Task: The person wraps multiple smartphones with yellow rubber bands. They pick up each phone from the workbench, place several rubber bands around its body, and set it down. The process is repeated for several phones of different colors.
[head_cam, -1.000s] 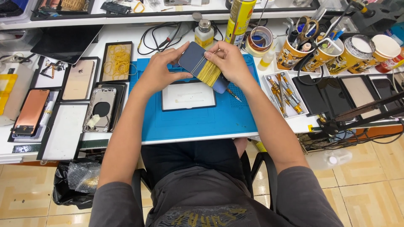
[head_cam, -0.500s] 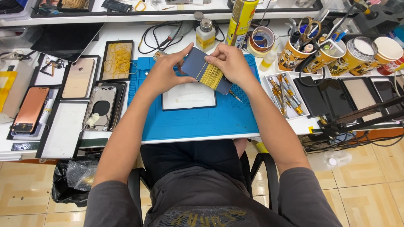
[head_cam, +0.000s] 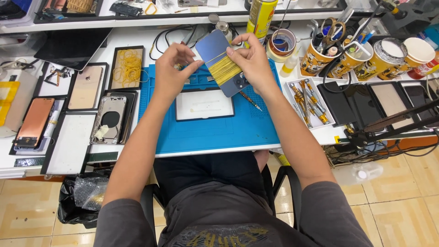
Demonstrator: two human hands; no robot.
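A blue phone (head_cam: 214,50) is held tilted above a blue work mat (head_cam: 206,132), with many yellow rubber bands (head_cam: 224,71) wrapped around its lower half. My left hand (head_cam: 171,64) grips the phone's left edge. My right hand (head_cam: 251,61) holds the right side, fingers on one thin yellow band stretched across the bare upper part. A black-framed white panel (head_cam: 204,104) lies on the mat below the phone.
Trays on the left hold yellow rubber bands (head_cam: 128,66), a gold phone (head_cam: 85,87), a phone frame (head_cam: 107,119) and a copper phone (head_cam: 33,121). Cups with tools (head_cam: 338,57), a tape roll (head_cam: 282,43) and a screwdriver tray (head_cam: 308,103) stand right. A black bag (head_cam: 82,199) sits underneath.
The phone has been raised slightly away from me and tilted. A single yellow band is now stretched across its bare upper part, above the wrapped bundle.
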